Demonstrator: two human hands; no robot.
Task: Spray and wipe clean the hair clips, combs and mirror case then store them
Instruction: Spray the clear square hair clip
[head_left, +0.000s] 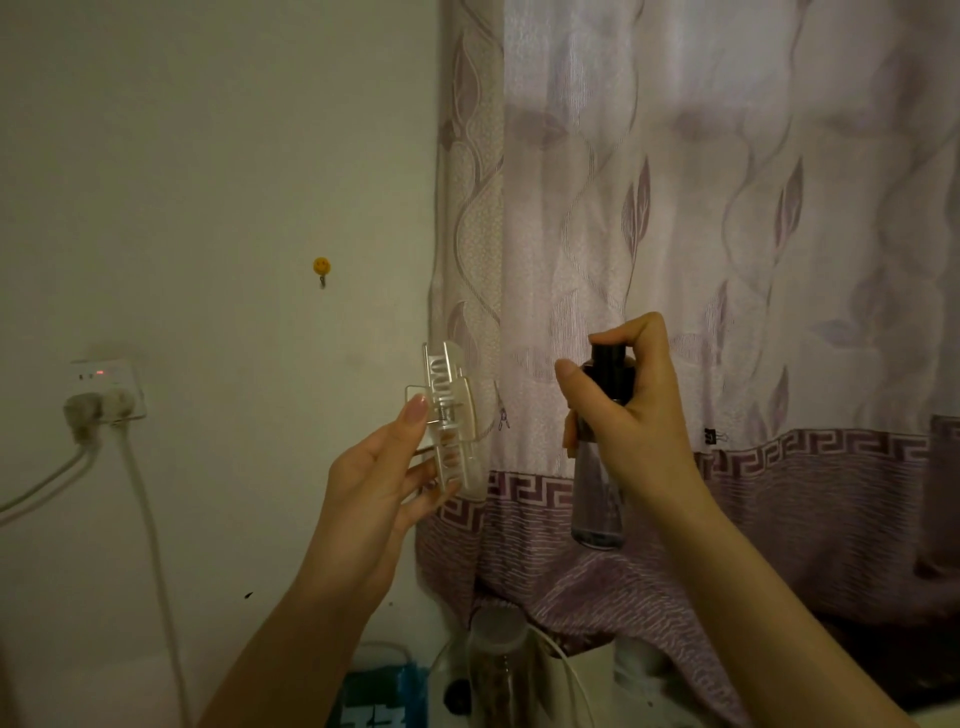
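Observation:
A clear plastic claw hair clip (451, 410) stands upright in the air, pinched between the thumb and fingers of my left hand (379, 478). To its right, my right hand (631, 415) grips a clear spray bottle (600, 488) with a black pump top. The index finger curls over the black top, and the thumb points toward the clip. A short gap separates bottle and clip. Combs and mirror case are out of view.
A pale purple patterned curtain (727, 260) hangs behind my hands. On the left wall are a socket with plugs and white cables (106, 395) and a small yellow hook (322, 267). A clear bottle (493, 670) and a blue box (379, 696) sit at the bottom.

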